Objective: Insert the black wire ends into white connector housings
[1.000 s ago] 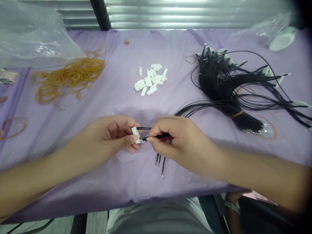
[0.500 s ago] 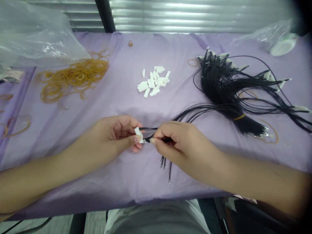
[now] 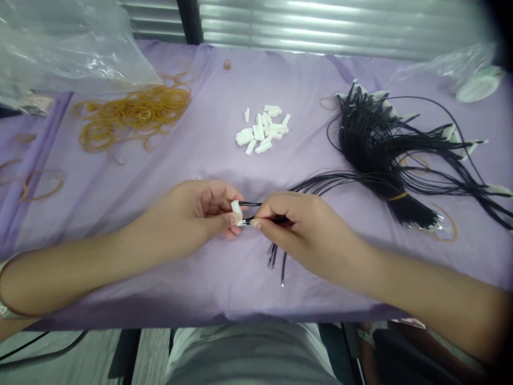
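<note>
Fingers and thumb of the left hand (image 3: 208, 214) pinch a white connector housing (image 3: 236, 208), apparently to brace it. Fingers and thumb of the right hand (image 3: 306, 220) grip a black wire (image 3: 248, 221) just right of the housing, close behind its metal terminal (image 3: 242, 222), presumably for control of the tip; whether the terminal is seated cannot be told. Black leads (image 3: 250, 203) extend from the housing's far end. Beyond the housing lie spare housings (image 3: 258, 132); beyond it leftward, rubber bands (image 3: 140, 109); to its right, a bound wire bundle (image 3: 419, 209).
</note>
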Demonstrator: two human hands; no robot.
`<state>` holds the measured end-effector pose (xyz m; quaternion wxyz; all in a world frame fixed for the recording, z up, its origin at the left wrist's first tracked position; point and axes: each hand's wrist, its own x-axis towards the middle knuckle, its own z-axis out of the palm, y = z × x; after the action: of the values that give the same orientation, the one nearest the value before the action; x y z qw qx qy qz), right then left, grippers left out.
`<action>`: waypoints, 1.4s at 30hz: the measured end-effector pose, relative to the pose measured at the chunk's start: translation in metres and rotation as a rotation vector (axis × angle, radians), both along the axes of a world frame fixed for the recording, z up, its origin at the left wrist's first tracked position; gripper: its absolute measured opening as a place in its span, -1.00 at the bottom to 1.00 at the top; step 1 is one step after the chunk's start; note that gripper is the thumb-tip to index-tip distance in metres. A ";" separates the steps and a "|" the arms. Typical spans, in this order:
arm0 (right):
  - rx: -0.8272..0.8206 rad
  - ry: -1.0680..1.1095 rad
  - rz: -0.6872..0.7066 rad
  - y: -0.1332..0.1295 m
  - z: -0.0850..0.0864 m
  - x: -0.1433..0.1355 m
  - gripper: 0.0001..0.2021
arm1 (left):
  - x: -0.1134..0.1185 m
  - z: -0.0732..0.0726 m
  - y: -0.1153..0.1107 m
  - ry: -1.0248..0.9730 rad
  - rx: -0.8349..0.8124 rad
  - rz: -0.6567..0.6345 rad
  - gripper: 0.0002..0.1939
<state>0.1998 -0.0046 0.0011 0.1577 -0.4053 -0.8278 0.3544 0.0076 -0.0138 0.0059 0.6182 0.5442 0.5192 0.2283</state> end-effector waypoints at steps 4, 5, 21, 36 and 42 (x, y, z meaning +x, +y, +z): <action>0.065 0.049 0.046 0.001 0.001 0.001 -0.82 | -0.002 0.000 0.000 -0.016 0.011 -0.045 -0.81; 0.083 0.048 0.049 0.001 0.001 0.002 -0.82 | -0.002 0.000 0.001 -0.023 0.010 -0.052 -0.81; 0.254 0.066 0.088 0.004 -0.010 -0.001 -0.71 | 0.000 0.002 0.003 -0.068 -0.074 -0.021 -0.87; 0.297 0.066 0.142 0.006 -0.008 0.003 -0.79 | -0.004 0.007 0.006 -0.087 -0.148 -0.027 -0.83; 0.622 -0.014 0.133 0.008 -0.007 0.010 -0.83 | -0.008 0.006 0.011 -0.098 -0.166 -0.021 -0.83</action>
<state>0.2094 0.0030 -0.0062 0.2448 -0.2851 -0.9222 0.0910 -0.0007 -0.0032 0.0116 0.6884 0.4846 0.4996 0.2043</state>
